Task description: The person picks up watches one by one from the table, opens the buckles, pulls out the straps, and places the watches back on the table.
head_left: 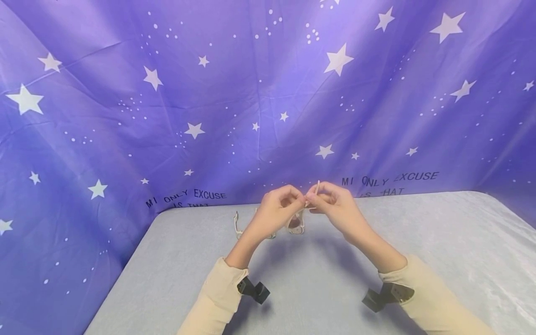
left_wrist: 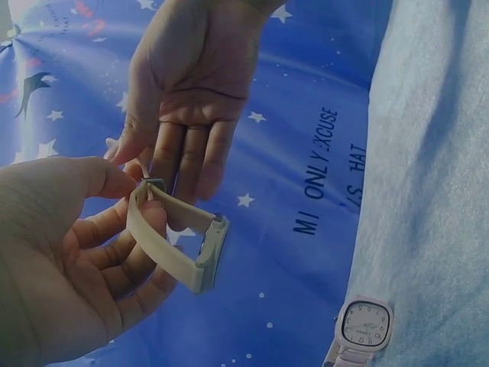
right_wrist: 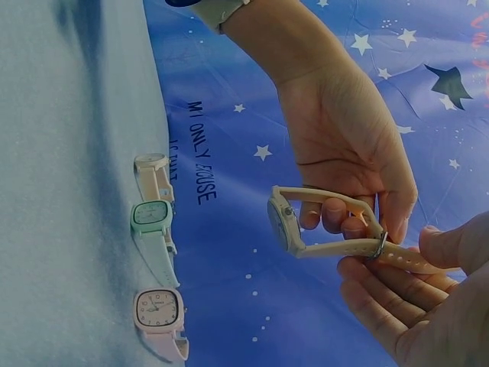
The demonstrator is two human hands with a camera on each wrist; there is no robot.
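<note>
A beige wristwatch (right_wrist: 284, 222) hangs between the two hands above the table, its strap closed into a loop. The left hand (head_left: 276, 208) pinches the strap at the metal buckle (right_wrist: 380, 245) between thumb and fingers. From the other side, the right hand (head_left: 341, 211) pinches the free strap end (right_wrist: 416, 258), which has a row of holes and runs through the buckle. In the left wrist view, the watch strap (left_wrist: 164, 241) dangles below the left fingertips with the case turned edge-on.
On the grey cloth-covered table (head_left: 314, 288) lie a pink watch (right_wrist: 159, 309), a mint green watch (right_wrist: 151, 215) and a beige watch (right_wrist: 151, 162) in a row. A purple-blue curtain (head_left: 259, 93) with white stars hangs behind the table's far edge.
</note>
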